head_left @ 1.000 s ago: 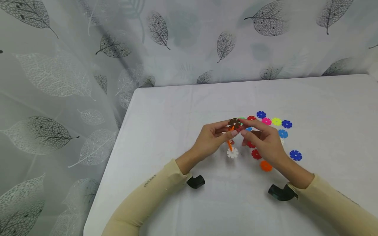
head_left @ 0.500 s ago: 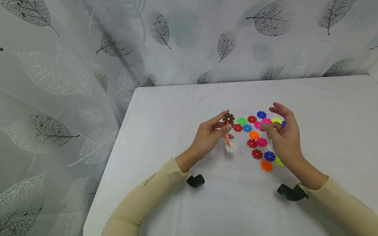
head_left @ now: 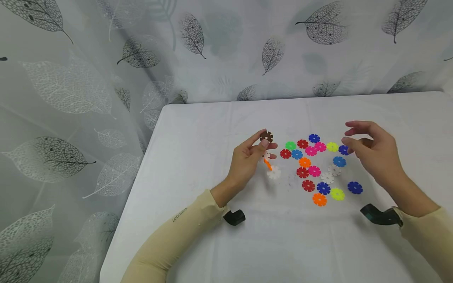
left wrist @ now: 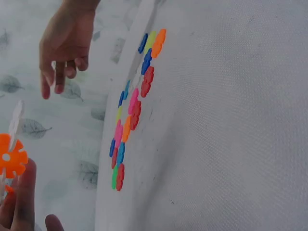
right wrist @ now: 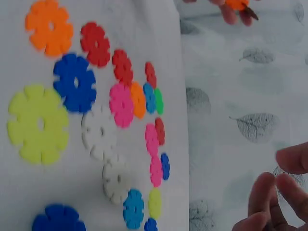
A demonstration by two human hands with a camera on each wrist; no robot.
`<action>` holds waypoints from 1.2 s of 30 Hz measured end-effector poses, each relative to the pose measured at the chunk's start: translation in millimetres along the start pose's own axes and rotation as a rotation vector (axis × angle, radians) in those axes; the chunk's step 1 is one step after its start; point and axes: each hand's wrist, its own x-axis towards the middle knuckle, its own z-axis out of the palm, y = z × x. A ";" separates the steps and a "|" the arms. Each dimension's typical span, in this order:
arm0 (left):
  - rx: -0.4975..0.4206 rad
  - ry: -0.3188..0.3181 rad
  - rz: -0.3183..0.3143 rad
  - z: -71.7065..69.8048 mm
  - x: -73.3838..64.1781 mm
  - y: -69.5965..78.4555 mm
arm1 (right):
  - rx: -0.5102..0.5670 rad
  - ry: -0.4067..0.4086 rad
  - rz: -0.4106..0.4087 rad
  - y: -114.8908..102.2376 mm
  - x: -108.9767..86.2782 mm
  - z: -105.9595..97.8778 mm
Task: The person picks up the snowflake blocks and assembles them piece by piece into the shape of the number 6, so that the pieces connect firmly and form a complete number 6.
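Note:
Between thumb and fingers, my left hand [head_left: 242, 165] holds a small chain of notched interlocking discs above the table. A brown disc [head_left: 269, 136] tops it, with an orange disc [head_left: 267, 164] seen edge-on and a white disc [head_left: 274, 173] at the lower end. In the left wrist view the orange disc [left wrist: 17, 161] faces the camera beside a white disc [left wrist: 16, 118]. Fingers partly hide the joints. My right hand [head_left: 380, 153] hovers with loosely bent fingers and holds nothing. Its fingertips are nearest a dark blue disc [head_left: 343, 150], which they partly cover in the head view.
Loose discs lie flat in a cluster between the hands, among them green [head_left: 290, 146], red [head_left: 308, 185], pink [head_left: 314, 171] and orange [head_left: 319, 199]. One blue disc [head_left: 355, 187] lies apart at the right. A leaf-patterned curtain [head_left: 219, 51] hangs behind the white table [head_left: 219, 129].
My right hand has let go of the disc chain and moved right, past the cluster. My left hand has shifted slightly left and up with the chain still held.

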 end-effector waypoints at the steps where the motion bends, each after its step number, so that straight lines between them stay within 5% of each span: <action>1: 0.002 0.020 0.008 -0.1 0.3 0.0 | -0.058 -0.048 0.010 2.7 1.5 -2.9; 9: -0.030 0.066 0.037 -1.5 2.8 -0.3 | -0.327 -0.269 0.024 26.1 9.1 -10.2; 21: -0.024 0.075 0.024 1.2 2.6 0.2 | -0.430 -0.509 0.113 49.9 18.2 -10.8; 36: 0.014 0.102 0.008 -0.8 1.2 -0.7 | -0.451 -0.529 0.109 49.8 20.4 -8.8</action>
